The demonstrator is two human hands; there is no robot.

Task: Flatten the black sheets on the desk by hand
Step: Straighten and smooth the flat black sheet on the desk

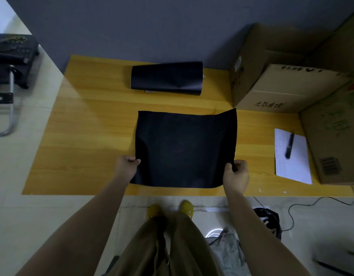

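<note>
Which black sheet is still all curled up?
The curled black sheet at the desk's far edge, untouched. The near black sheet lies spread out, held by both hands.

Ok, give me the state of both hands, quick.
Left hand: closed, pinching the left edge of the black sheet.
Right hand: closed, pinching the same sheet's right edge.

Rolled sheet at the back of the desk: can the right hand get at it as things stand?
Probably yes. Bare desk lies before the rolled sheet, but the right hand grips the flat sheet and must release first.
</note>
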